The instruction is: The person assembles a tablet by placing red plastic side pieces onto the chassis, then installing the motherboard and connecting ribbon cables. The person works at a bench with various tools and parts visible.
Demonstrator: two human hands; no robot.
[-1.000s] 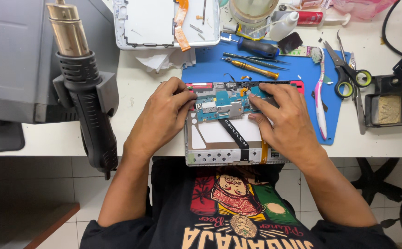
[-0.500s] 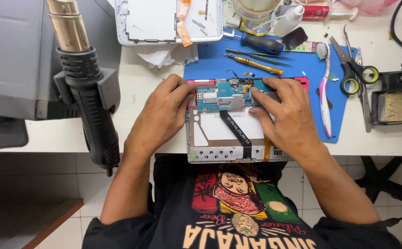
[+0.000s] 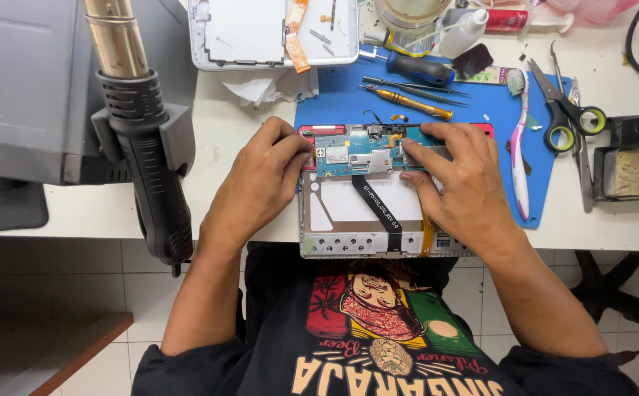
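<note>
An opened tablet (image 3: 349, 209) lies at the table's front edge, its blue circuit board (image 3: 356, 152) and a black flat cable (image 3: 378, 205) exposed. My left hand (image 3: 261, 180) rests on the tablet's left edge, fingertips touching the board's left end. My right hand (image 3: 455, 180) lies over the right side of the tablet, fingers pressing on the board's right part. Neither hand holds a tool.
A blue work mat (image 3: 437, 103) carries screwdrivers (image 3: 407, 103), a pink toothbrush (image 3: 517, 139) and green-handled scissors (image 3: 565, 110). A hot-air gun (image 3: 147, 147) hangs in a holder at left. The tablet's white back cover (image 3: 261, 33) lies behind, crumpled tissue (image 3: 268, 86) beside it.
Both hands stay on the tablet; the fingers shift slightly over the circuit board. The camera view has drifted a little.
</note>
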